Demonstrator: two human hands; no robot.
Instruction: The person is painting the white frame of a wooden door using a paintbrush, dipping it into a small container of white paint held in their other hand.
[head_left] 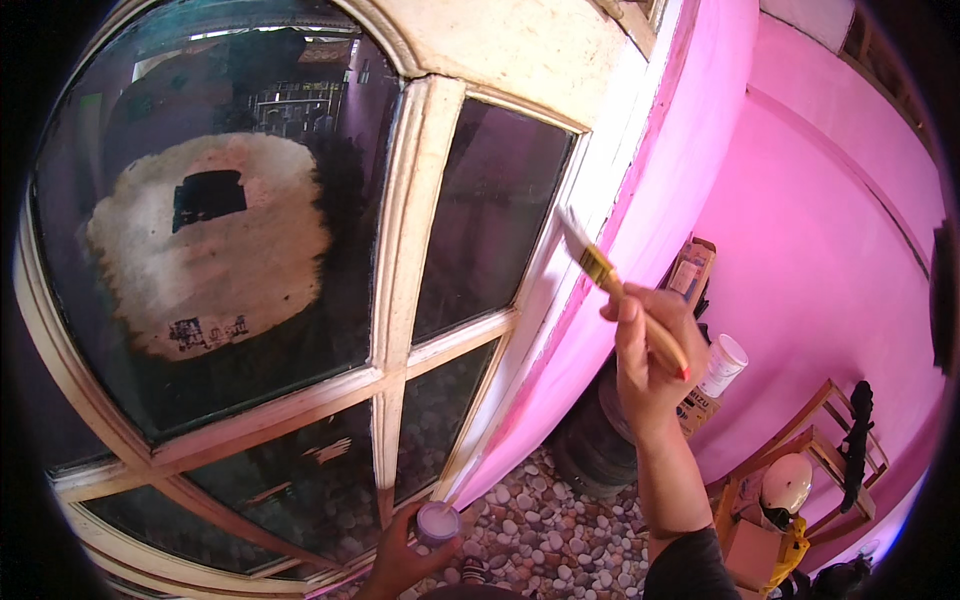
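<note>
My right hand (655,350) is closed round the wooden handle of a paintbrush (600,268), raised at the window's right side. The bristle tip is at the white-painted edge of the frame (545,285); whether it touches is hard to tell. Low in front of me, my left hand (402,560) grips a small cup (438,522) with pale, whitish contents. Cream-coloured wooden bars (415,200) divide the window into several dark glass panes. On the largest pane (270,390) is a ragged-edged brownish patch (220,270).
A pink wall (810,200) runs along the right. Beside it stand a dark rounded container (595,440), a white bucket (724,362) and cardboard boxes (697,412). Farther right are a wooden rack (815,445), a pale helmet (787,482) and a yellow bag (790,555). The floor (550,535) is pebble-patterned.
</note>
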